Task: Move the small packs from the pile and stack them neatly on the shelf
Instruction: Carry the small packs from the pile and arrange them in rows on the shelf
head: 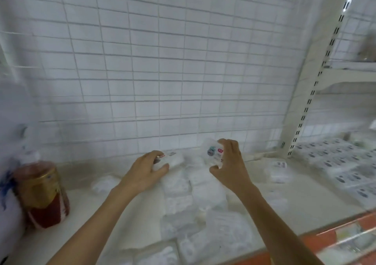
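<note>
Nearest the camera, an orange price rail (333,242) edges the front of the white shelf (305,199), and a loose pile of small white packs (183,203) spreads from that front edge back toward the middle of the shelf, lying at mixed angles and overlapping one another. Both bare forearms reach over this pile. The left hand (145,171) sits at the far end of the pile with its fingers curled over a small white pack (173,160) and its thumb pressed against the pack's near side, so it grips it. The right hand (230,163) is raised just above the pile and pinches another pack with a printed label (213,153) between thumb below and curled fingers on top, the pack tilted on edge. At the left of the shelf stands a red and gold can (43,193), beside a blurred white bag with blue print (10,183). To the right, neat rows of stacked packs (341,163) lie on the shelf. Behind everything rises a white wire grid back panel (162,61).
</note>
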Demonstrator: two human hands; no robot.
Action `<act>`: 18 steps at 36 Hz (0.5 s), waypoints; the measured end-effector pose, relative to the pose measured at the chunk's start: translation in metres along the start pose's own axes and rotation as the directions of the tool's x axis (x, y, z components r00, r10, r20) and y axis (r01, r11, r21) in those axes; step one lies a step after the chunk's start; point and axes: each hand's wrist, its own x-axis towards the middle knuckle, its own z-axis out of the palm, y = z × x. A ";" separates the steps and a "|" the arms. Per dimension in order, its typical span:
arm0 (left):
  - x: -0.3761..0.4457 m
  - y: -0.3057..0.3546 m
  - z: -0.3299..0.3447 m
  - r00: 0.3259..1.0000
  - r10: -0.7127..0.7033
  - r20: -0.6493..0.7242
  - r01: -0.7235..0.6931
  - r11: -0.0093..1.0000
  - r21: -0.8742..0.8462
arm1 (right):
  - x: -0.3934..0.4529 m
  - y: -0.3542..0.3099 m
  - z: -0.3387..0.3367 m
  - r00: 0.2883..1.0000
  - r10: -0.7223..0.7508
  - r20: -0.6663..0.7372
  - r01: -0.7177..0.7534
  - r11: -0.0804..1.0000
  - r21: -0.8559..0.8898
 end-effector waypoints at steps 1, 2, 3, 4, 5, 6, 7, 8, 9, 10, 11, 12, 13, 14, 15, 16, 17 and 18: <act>-0.006 0.004 0.002 0.999 0.028 0.027 -0.027 0.999 -0.025 | -0.010 0.004 -0.008 1.000 0.005 -0.015 -0.005 1.000 -0.001; -0.012 0.007 0.003 0.996 0.064 0.056 -0.062 0.997 -0.035 | -0.020 0.007 -0.015 1.000 0.000 -0.027 -0.001 1.000 -0.013; -0.018 0.012 0.005 0.991 0.101 0.085 -0.098 0.995 -0.030 | -0.030 0.011 -0.022 0.999 -0.010 -0.036 0.008 0.999 -0.037; -0.023 0.017 0.007 0.985 0.132 0.111 -0.131 0.991 -0.014 | -0.041 0.015 -0.029 0.999 -0.017 -0.036 0.015 0.998 -0.060; -0.028 0.023 0.010 0.978 0.163 0.127 -0.165 0.986 0.004 | -0.051 0.018 -0.036 0.999 -0.019 -0.029 0.017 0.997 -0.073; -0.032 0.029 0.014 0.972 0.190 0.141 -0.196 0.980 0.027 | -0.062 0.021 -0.042 1.000 -0.017 -0.018 0.016 0.997 -0.076; -0.035 0.035 0.020 0.963 0.220 0.154 -0.230 0.972 0.052 | -0.072 0.025 -0.049 1.000 -0.014 -0.004 0.014 0.997 -0.077; -0.039 0.042 0.026 0.954 0.247 0.172 -0.263 0.962 0.077 | -0.082 0.029 -0.056 1.000 -0.013 0.006 0.013 0.996 -0.083; -0.041 0.049 0.033 0.941 0.276 0.198 -0.298 0.950 0.094 | -0.091 0.033 -0.062 1.000 -0.011 0.011 0.012 0.996 -0.093; -0.044 0.057 0.040 0.927 0.302 0.224 -0.331 0.938 0.102 | -0.100 0.038 -0.068 1.000 -0.009 0.017 0.011 0.994 -0.107; -0.046 0.065 0.047 0.911 0.326 0.251 -0.361 0.926 0.108 | -0.109 0.043 -0.075 1.000 -0.005 0.023 0.008 0.993 -0.120; -0.048 0.073 0.055 0.897 0.349 0.271 -0.389 0.915 0.110 | -0.118 0.048 -0.081 1.000 0.004 0.029 0.000 0.991 -0.131; -0.050 0.082 0.062 0.884 0.369 0.288 -0.414 0.904 0.111 | -0.126 0.053 -0.087 0.999 0.020 0.041 -0.014 0.990 -0.139; -0.051 0.090 0.069 0.870 0.389 0.303 -0.437 0.893 0.108 | -0.135 0.057 -0.094 0.998 0.037 0.052 -0.029 0.989 -0.143; -0.052 0.099 0.076 0.858 0.405 0.317 -0.455 0.885 0.098 | -0.142 0.062 -0.101 0.997 0.050 0.054 -0.041 0.989 -0.145; -0.053 0.107 0.083 0.846 0.418 0.332 -0.468 0.879 0.086 | -0.149 0.067 -0.108 0.997 0.063 0.051 -0.056 0.989 -0.138; -0.054 0.119 0.092 0.833 0.433 0.344 -0.482 0.873 0.068 | -0.159 0.073 -0.120 0.995 0.089 0.052 -0.081 0.988 -0.135; -0.054 0.125 0.097 0.827 0.439 0.351 -0.487 0.872 0.056 | -0.164 0.077 -0.125 0.993 0.104 0.063 -0.095 0.987 -0.130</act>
